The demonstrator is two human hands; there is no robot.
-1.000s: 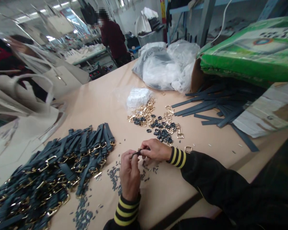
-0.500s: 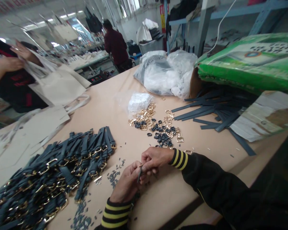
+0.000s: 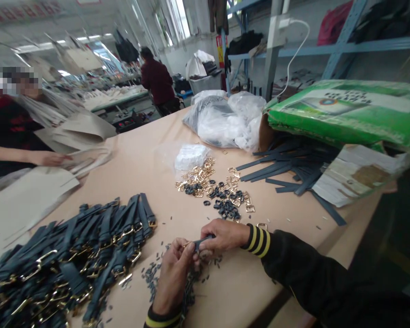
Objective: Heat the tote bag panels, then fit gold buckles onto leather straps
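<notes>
My left hand [image 3: 175,272] and my right hand [image 3: 222,235] meet near the front of the table, both closed. Between them runs a short dark grey strap [image 3: 202,241], pinched by my right fingers at one end and my left fingers at the other. A thin gold edge, perhaps of a buckle, shows at my left fingertips; the rest is hidden. Small dark grey cut pieces [image 3: 151,279] lie scattered beside my left hand. Beyond my right hand are dark strap loops [image 3: 227,208] and gold buckles [image 3: 201,175].
Finished buckled straps [image 3: 99,246] are heaped on the left. Flat dark strips [image 3: 269,168] lie at the right beneath a green box [image 3: 341,114]. Plastic bags [image 3: 222,120] stand at the back. At the far left, a co-worker's hand [image 3: 49,158] touches pale bag material [image 3: 37,193].
The strap between my hands now lies flatter and shows more of its length, and my hands are slightly farther apart. The co-worker's hand has come down onto the pale material. My view has shifted.
</notes>
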